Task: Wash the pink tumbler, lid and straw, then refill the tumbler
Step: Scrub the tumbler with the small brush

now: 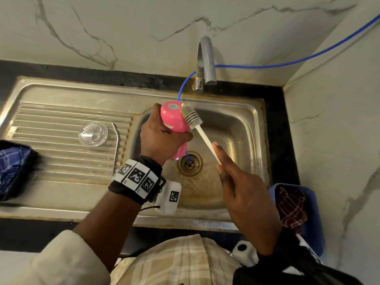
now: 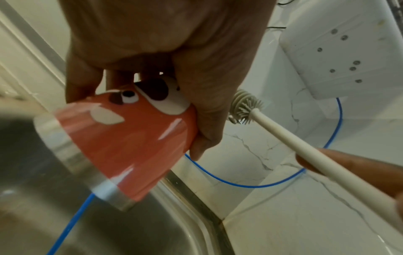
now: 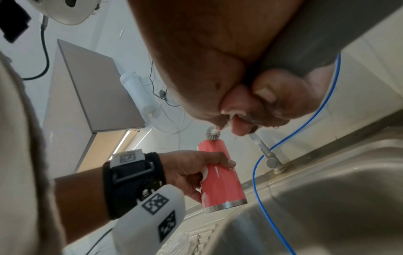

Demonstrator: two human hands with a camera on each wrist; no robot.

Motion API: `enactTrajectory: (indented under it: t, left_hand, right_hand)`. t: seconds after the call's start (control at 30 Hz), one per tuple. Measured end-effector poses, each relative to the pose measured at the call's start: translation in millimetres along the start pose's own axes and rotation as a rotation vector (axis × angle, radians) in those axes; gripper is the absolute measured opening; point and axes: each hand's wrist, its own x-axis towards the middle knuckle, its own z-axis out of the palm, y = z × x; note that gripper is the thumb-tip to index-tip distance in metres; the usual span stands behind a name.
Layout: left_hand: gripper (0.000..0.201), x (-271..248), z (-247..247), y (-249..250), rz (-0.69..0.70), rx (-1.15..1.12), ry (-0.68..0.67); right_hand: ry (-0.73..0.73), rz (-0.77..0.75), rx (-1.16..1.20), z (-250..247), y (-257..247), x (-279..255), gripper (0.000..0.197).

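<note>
My left hand (image 1: 162, 138) grips the pink tumbler (image 1: 172, 118) upside down over the sink basin (image 1: 236, 124), its steel-rimmed mouth (image 2: 72, 155) facing down. My right hand (image 1: 236, 182) holds the white handle of a bottle brush (image 1: 205, 138); its grey bristled head (image 1: 192, 117) touches the tumbler's upturned base. The clear lid (image 1: 93, 133) lies on the ribbed drainboard (image 1: 51, 120), and the bent metal straw (image 1: 117, 145) lies just right of it. In the right wrist view the tumbler (image 3: 220, 177) shows with the brush head (image 3: 212, 133) at its top.
A grey tap (image 1: 206, 62) stands behind the basin, and a thin blue hose (image 1: 287, 62) runs from the wall down to the drain (image 1: 190, 163). A blue tub with cloth (image 1: 296, 208) sits at the right. A dark container with blue cloth (image 1: 10, 167) sits at the left edge.
</note>
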Motion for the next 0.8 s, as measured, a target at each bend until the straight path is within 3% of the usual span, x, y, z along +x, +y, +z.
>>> enactTrajectory:
  t: [0.2, 0.4, 0.6, 0.8]
  left_hand:
    - [0.074, -8.3, 5.5, 3.1, 0.078, -0.025, -0.022]
    - [0.074, 1.1, -4.1, 0.8, 0.086, -0.039, 0.037]
    - [0.071, -6.6, 2.1, 2.1, 0.221, -0.064, -0.056]
    - [0.072, 6.2, -13.8, -0.7, 0.266, -0.076, -0.019]
  right_hand:
    - [0.058, 0.016, 0.028, -4.5, 6.0, 15.6, 0.054]
    - [0.022, 0.005, 0.073, -2.0, 0.4, -1.1, 0.054]
    - [0.097, 0.022, 0.054, -7.3, 7.7, 20.0, 0.054]
    - [0.022, 0.01, 0.119, -3.7, 1.5, -2.8, 0.053]
